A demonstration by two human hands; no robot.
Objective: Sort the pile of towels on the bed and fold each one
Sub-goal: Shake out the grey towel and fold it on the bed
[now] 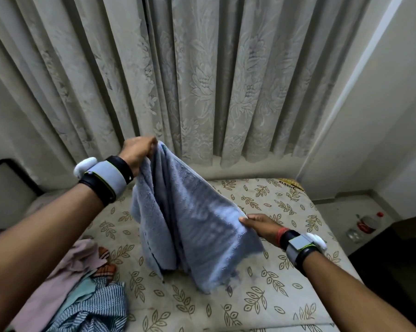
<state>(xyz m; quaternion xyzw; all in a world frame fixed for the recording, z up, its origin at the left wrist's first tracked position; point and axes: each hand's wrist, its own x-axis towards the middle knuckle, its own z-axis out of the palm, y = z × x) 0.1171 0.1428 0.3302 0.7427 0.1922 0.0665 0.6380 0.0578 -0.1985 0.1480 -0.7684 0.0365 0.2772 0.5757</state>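
Just above the leaf-patterned bed, a blue-grey towel hangs between both hands. The left hand grips its top corner high, and the right hand pinches a lower edge. A pile of towels lies at the near left. The mattress tag reads "KLASSIC". A red-capped bottle sits on the floor, its contents unclear.

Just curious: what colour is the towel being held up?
Light blue-grey, plain terry towel, seen in the head view.
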